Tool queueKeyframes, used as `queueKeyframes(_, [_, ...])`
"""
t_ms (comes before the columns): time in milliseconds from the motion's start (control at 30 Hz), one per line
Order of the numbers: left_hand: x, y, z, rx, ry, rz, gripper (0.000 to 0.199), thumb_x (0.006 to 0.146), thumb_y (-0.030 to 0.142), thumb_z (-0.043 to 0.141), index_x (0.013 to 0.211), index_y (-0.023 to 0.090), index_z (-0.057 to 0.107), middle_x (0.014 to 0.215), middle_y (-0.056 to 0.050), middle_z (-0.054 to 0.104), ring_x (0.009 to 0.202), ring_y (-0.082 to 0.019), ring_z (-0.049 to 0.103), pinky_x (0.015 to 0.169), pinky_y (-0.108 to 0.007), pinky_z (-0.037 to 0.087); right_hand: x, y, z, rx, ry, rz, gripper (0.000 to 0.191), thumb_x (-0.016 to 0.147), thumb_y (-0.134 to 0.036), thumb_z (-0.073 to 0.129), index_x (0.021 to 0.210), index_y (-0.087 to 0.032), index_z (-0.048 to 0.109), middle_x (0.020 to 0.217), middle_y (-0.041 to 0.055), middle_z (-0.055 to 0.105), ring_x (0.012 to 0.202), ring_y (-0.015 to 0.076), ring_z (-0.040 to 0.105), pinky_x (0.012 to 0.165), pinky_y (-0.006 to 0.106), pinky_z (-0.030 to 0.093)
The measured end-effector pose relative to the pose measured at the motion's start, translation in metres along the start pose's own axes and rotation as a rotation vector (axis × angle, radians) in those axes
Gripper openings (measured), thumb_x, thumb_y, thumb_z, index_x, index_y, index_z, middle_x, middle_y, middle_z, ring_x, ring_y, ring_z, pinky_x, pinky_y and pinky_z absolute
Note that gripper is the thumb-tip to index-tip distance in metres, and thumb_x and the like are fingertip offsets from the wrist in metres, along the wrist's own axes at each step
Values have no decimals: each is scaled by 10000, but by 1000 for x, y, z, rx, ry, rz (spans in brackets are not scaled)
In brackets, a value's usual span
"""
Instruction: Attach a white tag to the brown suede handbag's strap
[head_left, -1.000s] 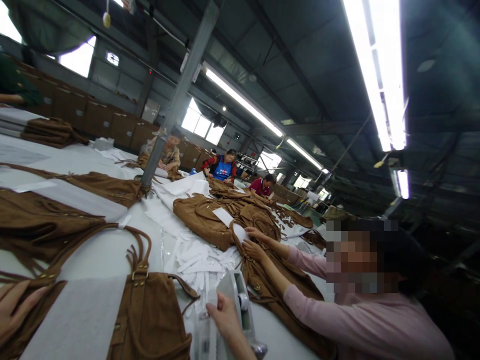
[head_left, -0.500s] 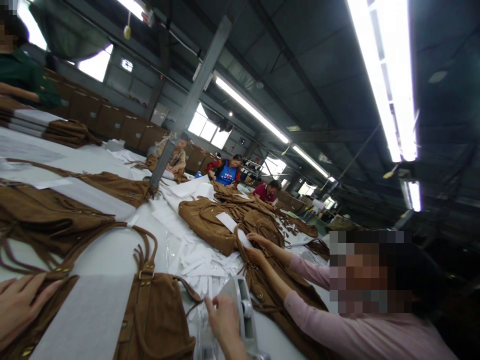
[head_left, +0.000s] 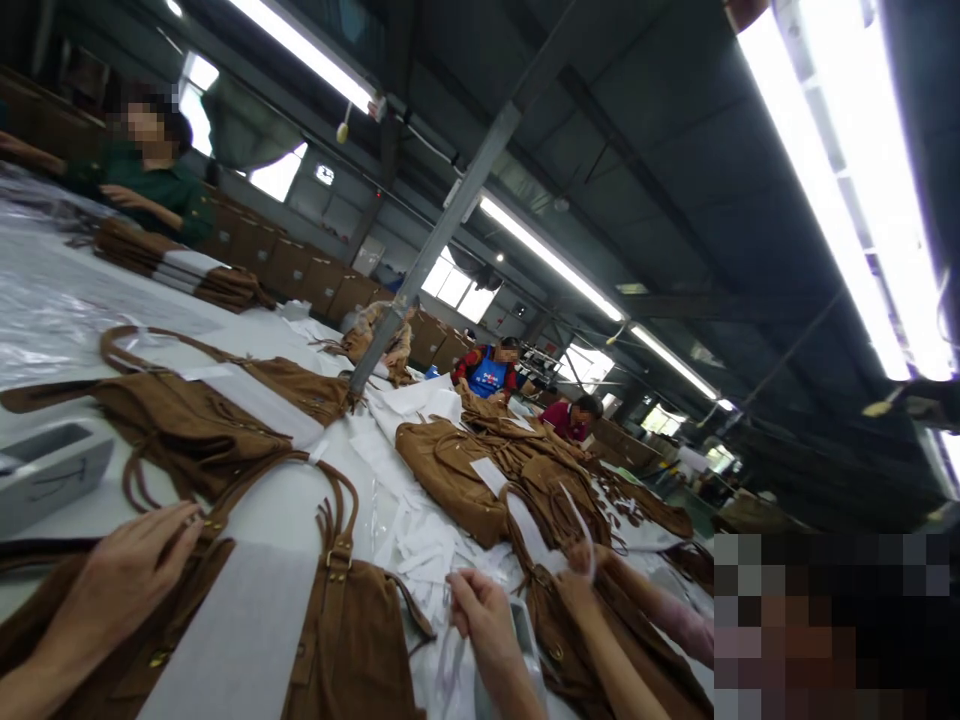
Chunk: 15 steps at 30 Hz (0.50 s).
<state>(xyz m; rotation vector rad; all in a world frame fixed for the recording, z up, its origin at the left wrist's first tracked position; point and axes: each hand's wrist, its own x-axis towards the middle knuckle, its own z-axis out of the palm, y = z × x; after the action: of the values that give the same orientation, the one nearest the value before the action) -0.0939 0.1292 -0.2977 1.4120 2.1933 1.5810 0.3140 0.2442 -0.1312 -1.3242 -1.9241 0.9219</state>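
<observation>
One brown bag (head_left: 367, 640), left fingers (head_left: 154, 535) flat near edge, bare table (head_left: 281, 515) beyond, right fingers' (head_left: 471, 592) grip unclear

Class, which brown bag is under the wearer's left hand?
The front bag, bottom left, a broad white sheet across it. The left hand lies over it; the other bags lie behind it or to its right.

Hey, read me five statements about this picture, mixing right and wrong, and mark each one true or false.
1. The left hand lies on the nearest brown handbag. True.
2. The right hand lies on that handbag too. False: the right hand is at the grey tape dispenser.
3. A white paper band lies across the nearest handbag. True.
4. Folded brown bags are stacked near the co-worker in green. True.
5. That co-worker wears the blue apron. False: a red-sleeved co-worker does.
</observation>
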Motion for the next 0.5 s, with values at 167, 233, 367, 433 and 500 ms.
queueKeyframes(167, [10, 45, -16, -177, 78, -132, 318, 798, 520, 525, 1004, 301, 629, 1051, 72, 703, 1030, -200, 612, 946, -281, 443, 1, -94, 44, 275, -244, 14, 432, 707, -565, 701, 759, -141, 637, 506, -78, 389, 420, 47, 323, 419, 188, 286])
queueKeyframes(233, [12, 56, -19, -358, -32, -235, 384, 788, 553, 548, 1009, 260, 662, 933, 22, 723, 836, -186, 641, 767, -258, 484, 2, -115, 66, 300, -360, 6, 458, 696, -591, 699, 757, -141, 641, 478, -80, 392, 400, 42, 304, 396, 184, 253])
queueKeyframes(367, [13, 68, -15, -868, -274, -334, 582, 795, 637, 524, 1136, 173, 612, 960, -51, 693, 511, -81, 458, 464, -222, 357, 12, -127, 111, 286, -530, -8, 527, 635, -656, 698, 741, -144, 634, 451, -90, 383, 365, 37, 280, 371, 187, 227])
queueKeyframes(433, [13, 74, -14, -1057, -368, -344, 636, 781, 674, 522, 1133, 152, 609, 1002, -88, 676, 511, -65, 443, 450, -211, 340, 17, -127, 132, 223, -558, -11, 505, 649, -635, 688, 744, -141, 642, 437, -95, 372, 354, 37, 282, 368, 186, 227])
queueKeyframes(500, [13, 81, -16, -1166, -459, -340, 704, 745, 730, 517, 1115, 138, 611, 906, -91, 679, 492, -65, 439, 438, -210, 331, 19, -126, 150, 143, -569, -12, 447, 667, -583, 676, 724, -141, 645, 425, -91, 378, 349, 44, 309, 363, 186, 236])
